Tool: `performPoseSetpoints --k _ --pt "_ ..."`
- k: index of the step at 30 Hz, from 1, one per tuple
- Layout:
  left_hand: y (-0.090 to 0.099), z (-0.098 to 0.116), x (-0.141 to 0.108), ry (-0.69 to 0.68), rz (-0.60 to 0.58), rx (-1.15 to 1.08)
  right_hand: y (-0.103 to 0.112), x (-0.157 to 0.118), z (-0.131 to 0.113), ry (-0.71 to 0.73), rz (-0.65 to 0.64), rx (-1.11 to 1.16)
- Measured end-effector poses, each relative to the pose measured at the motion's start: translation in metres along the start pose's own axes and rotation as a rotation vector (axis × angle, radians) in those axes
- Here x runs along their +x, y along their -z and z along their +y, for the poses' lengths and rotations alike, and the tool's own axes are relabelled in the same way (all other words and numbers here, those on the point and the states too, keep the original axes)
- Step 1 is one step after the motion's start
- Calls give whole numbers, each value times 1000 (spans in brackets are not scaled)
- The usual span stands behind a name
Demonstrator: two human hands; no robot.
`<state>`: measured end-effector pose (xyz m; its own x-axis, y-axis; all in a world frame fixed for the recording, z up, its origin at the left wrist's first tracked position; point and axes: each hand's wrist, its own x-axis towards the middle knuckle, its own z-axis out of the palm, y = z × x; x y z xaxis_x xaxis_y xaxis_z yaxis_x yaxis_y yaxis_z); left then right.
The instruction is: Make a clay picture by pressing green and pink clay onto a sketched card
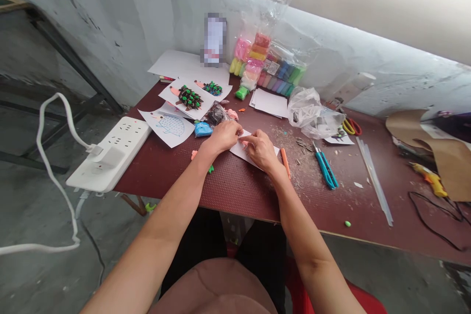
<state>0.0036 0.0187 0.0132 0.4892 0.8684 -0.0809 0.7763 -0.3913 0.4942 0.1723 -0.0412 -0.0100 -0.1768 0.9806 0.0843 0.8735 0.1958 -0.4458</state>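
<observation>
- So, left hand [222, 137] and right hand [261, 151] meet over a white paper card [257, 154], mid-table, near the front edge of the table [235, 196].
- Fingers [238, 131] on both hands are narrow, pinched in over the card; can't tell if they grip some small bit.
- Card lies flat under both hands, probably to keep it steady.
- Pink clay scrap [194, 155] and green clay scrap [210, 169] sit just off the left wrist.
- Orange tool [286, 162] lies just beside the right hand; teal-handled tool [325, 169] and sunflower seeds [303, 146] are further right.
- Hedgehog picture card [188, 100] sits back-left; clay packs [267, 66] line the back edge, likely kept out of the forearms' path.
- Power strip [108, 154] overlaps the left edge.
</observation>
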Motion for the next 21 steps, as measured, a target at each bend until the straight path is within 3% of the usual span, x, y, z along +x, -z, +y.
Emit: performPoseSetpoints --k 21 --pt "0 0 0 1 -9 -6 -1 5 1 -31 76 55"
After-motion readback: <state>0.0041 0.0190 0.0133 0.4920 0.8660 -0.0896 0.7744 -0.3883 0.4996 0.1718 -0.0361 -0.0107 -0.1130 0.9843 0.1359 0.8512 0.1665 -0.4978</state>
